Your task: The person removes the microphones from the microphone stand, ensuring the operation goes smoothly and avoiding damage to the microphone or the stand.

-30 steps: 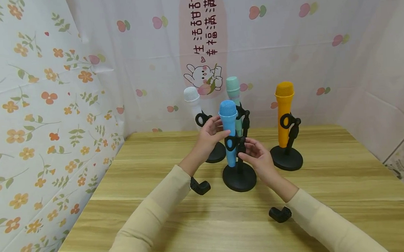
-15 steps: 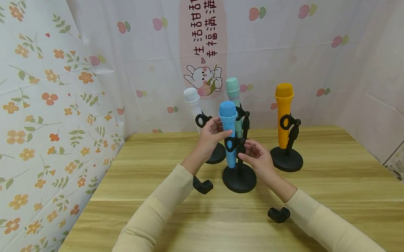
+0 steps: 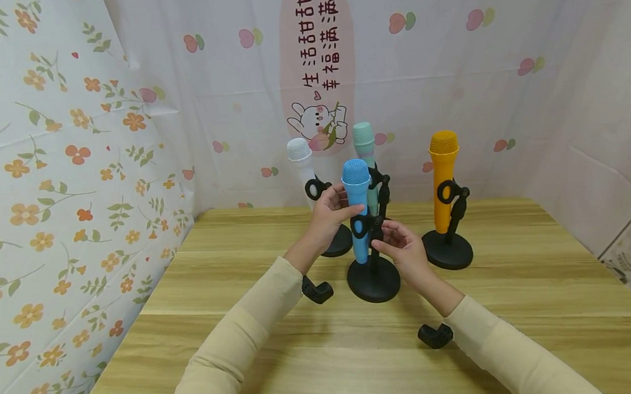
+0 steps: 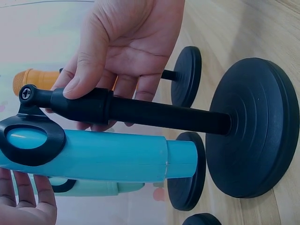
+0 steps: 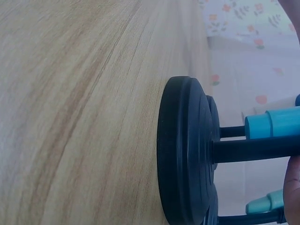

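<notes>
A light blue microphone (image 3: 356, 192) stands upright in the clip of a black stand (image 3: 374, 279) near the table's middle. My left hand (image 3: 327, 217) holds its body, thumb across the front and fingers behind. On the other side my right hand (image 3: 405, 252) grips the stand's black collar between thumb and fingers. The left wrist view shows that collar (image 4: 86, 105) under the right thumb, with the blue body (image 4: 117, 152) through the ring clip (image 4: 33, 140). Only a little of the right hand (image 5: 293, 183) shows in the right wrist view, beside the stand's pole (image 5: 253, 149).
A white microphone (image 3: 299, 153) on a stand is behind my left hand. Straight behind the blue one is a mint green microphone (image 3: 363, 137). An orange microphone (image 3: 445, 173) stands in its own holder to the right. A patterned cloth (image 3: 228, 124) hangs at the wooden table's (image 3: 301, 362) back.
My left forearm has shifted slightly to the right. Both hands keep their hold, and the microphones stay in place on their stands.
</notes>
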`<state>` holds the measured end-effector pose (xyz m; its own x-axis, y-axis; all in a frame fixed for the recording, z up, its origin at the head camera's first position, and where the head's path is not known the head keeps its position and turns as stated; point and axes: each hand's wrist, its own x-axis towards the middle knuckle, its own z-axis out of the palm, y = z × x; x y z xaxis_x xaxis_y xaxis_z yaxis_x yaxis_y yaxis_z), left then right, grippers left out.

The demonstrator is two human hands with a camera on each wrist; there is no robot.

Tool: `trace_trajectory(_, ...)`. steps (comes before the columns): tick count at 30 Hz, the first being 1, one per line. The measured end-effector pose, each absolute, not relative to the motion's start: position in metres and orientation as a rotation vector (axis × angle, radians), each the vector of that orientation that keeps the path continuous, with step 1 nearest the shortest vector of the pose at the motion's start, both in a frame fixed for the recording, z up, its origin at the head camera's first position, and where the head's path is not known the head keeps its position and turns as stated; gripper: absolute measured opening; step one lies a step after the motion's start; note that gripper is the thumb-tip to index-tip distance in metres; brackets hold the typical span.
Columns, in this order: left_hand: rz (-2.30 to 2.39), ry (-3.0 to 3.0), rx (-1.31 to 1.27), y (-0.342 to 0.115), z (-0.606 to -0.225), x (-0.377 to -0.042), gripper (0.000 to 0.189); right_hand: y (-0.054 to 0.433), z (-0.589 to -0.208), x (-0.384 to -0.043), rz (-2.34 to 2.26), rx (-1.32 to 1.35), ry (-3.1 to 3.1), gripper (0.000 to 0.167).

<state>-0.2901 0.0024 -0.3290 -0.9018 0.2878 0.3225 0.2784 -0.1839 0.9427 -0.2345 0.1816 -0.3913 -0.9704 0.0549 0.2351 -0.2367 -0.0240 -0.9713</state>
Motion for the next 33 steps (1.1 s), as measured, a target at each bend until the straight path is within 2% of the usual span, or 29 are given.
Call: trace_trajectory(33,2.508,2.077,0.709,0.009,-0.347,-0.293,0.040,0.179,-0.397,-0.235,1.960,0.192,-2.054,0.039)
